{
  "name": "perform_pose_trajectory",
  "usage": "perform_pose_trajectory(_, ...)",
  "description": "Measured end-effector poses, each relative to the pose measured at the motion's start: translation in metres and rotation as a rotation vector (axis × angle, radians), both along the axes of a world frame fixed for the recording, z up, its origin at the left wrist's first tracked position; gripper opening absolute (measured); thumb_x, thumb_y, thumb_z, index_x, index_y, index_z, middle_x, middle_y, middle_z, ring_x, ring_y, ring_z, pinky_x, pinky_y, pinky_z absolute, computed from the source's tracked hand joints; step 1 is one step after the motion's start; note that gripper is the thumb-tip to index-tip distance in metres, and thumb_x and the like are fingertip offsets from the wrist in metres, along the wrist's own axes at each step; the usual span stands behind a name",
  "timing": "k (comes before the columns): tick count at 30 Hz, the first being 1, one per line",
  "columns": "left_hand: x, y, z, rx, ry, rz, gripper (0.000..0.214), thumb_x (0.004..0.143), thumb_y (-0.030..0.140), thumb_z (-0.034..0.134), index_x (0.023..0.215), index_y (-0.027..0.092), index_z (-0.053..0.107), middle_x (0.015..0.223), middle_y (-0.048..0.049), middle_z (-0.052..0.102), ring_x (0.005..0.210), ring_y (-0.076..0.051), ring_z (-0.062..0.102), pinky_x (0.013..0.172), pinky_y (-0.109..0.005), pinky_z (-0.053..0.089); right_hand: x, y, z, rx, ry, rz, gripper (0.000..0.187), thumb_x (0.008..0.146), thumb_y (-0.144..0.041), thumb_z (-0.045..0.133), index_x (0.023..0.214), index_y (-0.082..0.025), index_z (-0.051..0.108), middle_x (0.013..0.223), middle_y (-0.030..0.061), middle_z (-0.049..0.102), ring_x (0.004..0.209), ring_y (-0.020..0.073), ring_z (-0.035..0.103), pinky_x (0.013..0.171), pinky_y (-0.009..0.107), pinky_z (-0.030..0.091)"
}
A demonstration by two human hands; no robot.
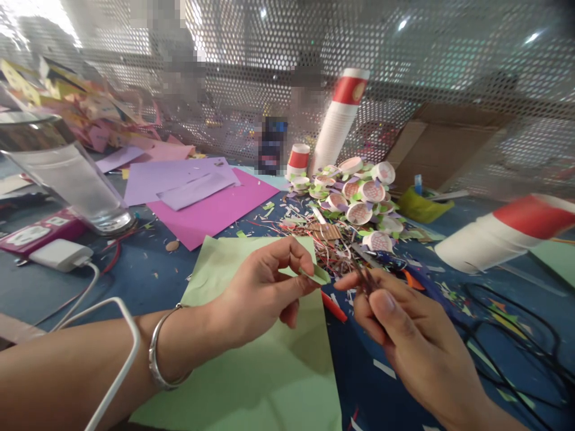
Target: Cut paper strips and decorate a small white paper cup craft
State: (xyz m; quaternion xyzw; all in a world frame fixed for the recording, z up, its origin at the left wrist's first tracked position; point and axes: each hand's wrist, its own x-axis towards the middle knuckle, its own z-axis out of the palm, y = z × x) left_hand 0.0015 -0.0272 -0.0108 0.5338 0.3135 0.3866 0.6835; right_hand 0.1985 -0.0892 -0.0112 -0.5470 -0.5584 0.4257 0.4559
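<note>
My left hand [265,287], with a silver bangle [157,353] at the wrist, pinches a small folded piece of green paper [320,275] between thumb and fingertips. To its right, my right hand [404,329] is closed around a pair of scissors [365,276]. Their narrow dark blades point up and away; the handles are hidden in the fingers. The blades and the green piece are apart. Beneath my left hand lies a large green paper sheet [269,383]. An orange-red pen-like object [333,306] lies at the sheet's right edge, between the hands.
Small decorated paper cups [359,212] are heaped behind my right hand among paper scraps. A tall cup stack [336,126] leans behind them. Purple [179,179] and magenta paper [202,215], a glass of water [85,185] and a white charger [63,254] are left; black cables [516,341] lie right.
</note>
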Motion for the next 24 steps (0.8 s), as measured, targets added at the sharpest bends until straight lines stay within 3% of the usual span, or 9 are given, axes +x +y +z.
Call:
perform_pose_trajectory(5, -0.002, 0.004, 0.000, 0.002, -0.049, 0.029, 0.021, 0.088, 0.019, 0.073, 0.085, 0.019, 0.053, 0.068, 0.0110, 0.055, 0.039, 0.000, 0.050, 0.039, -0.013, 0.031, 0.006, 0.004, -0.009, -0.118, 0.099, 0.150, 0.047, 0.100, -0.065, 0.053, 0.100, -0.020, 0.070, 0.058, -0.0052, 0.043, 0.051, 0.0108, 0.035, 0.048, 0.027, 0.022)
perform_pose_trajectory(14, -0.003, 0.007, 0.003, 0.012, -0.114, 0.011, 0.023, 0.090, 0.015, 0.072, 0.087, 0.018, 0.050, 0.068, 0.0114, 0.054, 0.041, 0.002, 0.048, 0.041, -0.012, 0.033, 0.004, 0.006, -0.008, -0.237, 0.212, 0.191, 0.047, 0.101, -0.064, 0.053, 0.094, -0.019, 0.068, 0.057, -0.0072, 0.039, 0.050, 0.0097, 0.025, 0.047, 0.028, 0.017)
perform_pose_trajectory(24, -0.005, 0.010, 0.001, 0.042, -0.118, -0.018, 0.027, 0.092, 0.015, 0.072, 0.096, 0.022, 0.047, 0.082, 0.0106, 0.054, 0.043, 0.003, 0.050, 0.041, -0.010, 0.038, 0.007, 0.002, -0.007, -0.256, 0.196, 0.241, 0.051, 0.100, -0.066, 0.052, 0.091, -0.019, 0.071, 0.056, -0.0063, 0.039, 0.051, 0.0111, 0.029, 0.049, 0.028, 0.020)
